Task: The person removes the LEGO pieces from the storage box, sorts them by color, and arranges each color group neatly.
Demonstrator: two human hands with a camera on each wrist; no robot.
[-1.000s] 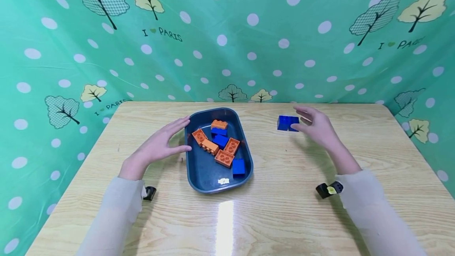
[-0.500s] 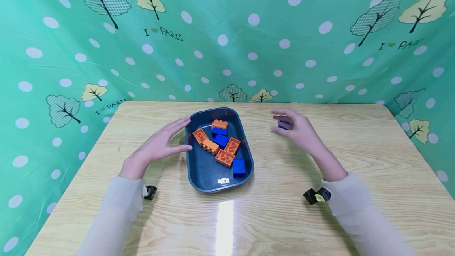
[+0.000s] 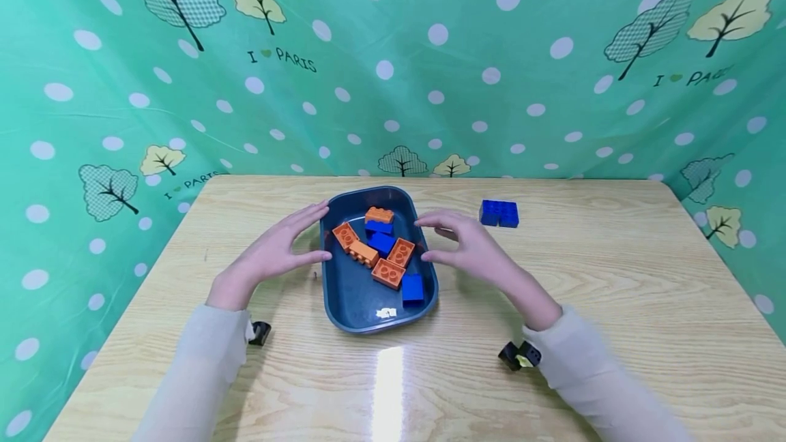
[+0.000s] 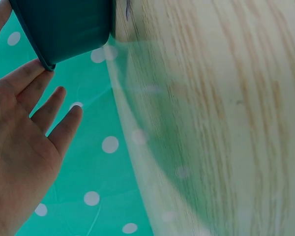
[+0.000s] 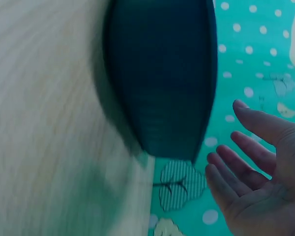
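A dark blue plastic tray (image 3: 350, 309) holds several orange toy bricks (image 3: 388, 273) and blue toy bricks (image 3: 412, 289). At the tray's left rim rests my left hand (image 3: 276, 247), fingers stretched out; in the left wrist view its fingertips (image 4: 46, 66) touch the rim. Beside the right rim is my right hand (image 3: 468, 247), thumb and fingers spread with nothing held. The right wrist view shows a gap between that hand (image 5: 260, 172) and the tray wall (image 5: 162, 83). Two blue bricks (image 3: 499, 213) sit side by side on the table, behind and right of the right hand.
The wooden table (image 3: 602, 264) ends at a green dotted cloth (image 3: 393, 87) printed with trees, which hangs behind and at both sides. A small dark camera is worn at each wrist. A bright reflection lies on the wood in front of the tray.
My right hand has moved left, away from the two blue bricks, to the tray's right rim. The blue bricks stayed on the table. My left hand and the tray stayed in place.
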